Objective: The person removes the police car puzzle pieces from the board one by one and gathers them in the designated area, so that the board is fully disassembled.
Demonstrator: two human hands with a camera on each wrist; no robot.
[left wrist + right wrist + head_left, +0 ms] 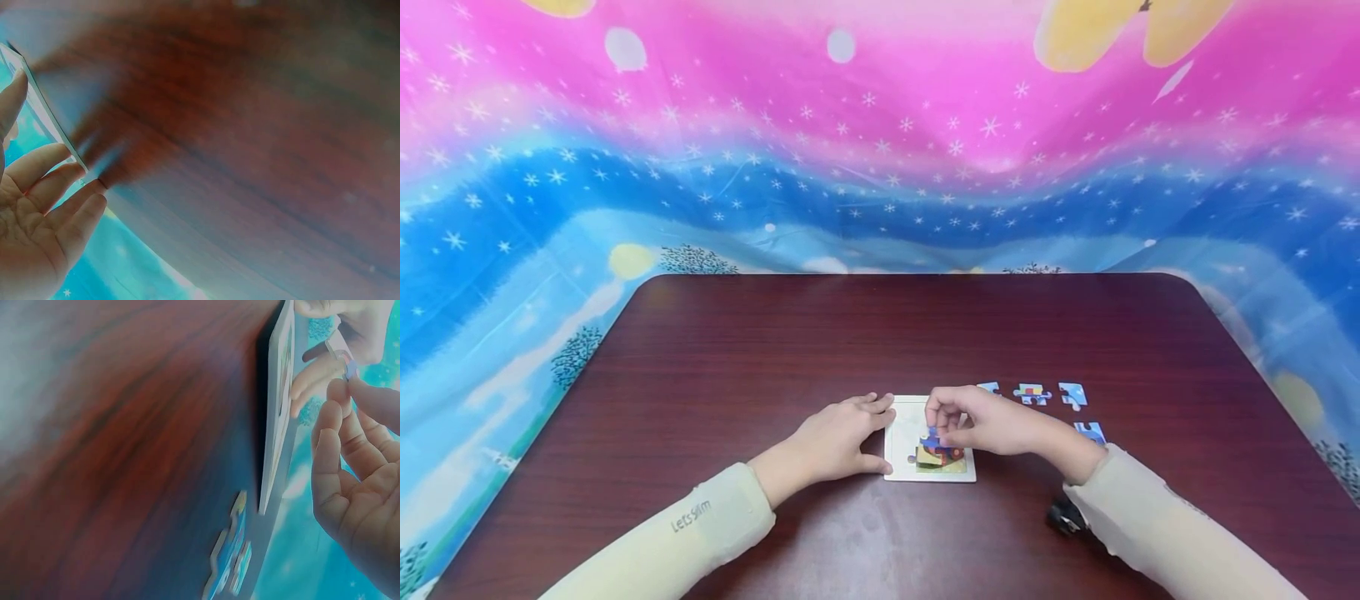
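A small square puzzle tray (pixel 904 417) with a pale rim lies on the table. Its lower right part bears picture pieces (pixel 946 468) in yellow-green and red. My left hand (pixel 842 437) rests at the tray's left side, thumb and fingers spread along the edge. Above the tray, my right hand (pixel 985 421) pinches a small jigsaw piece (pixel 345 357) between thumb and fingertips. In the right wrist view this piece is tilted, with blue near the fingertips. My right hand hides the tray's upper right part.
Several loose jigsaw pieces (pixel 1032 394), mostly blue, lie right of the tray, one (pixel 1090 432) nearer the right sleeve. A black object (pixel 1066 517) sits partly under the right forearm. A printed cloth (pixel 880 167) hangs behind the dark wooden table (pixel 775 333).
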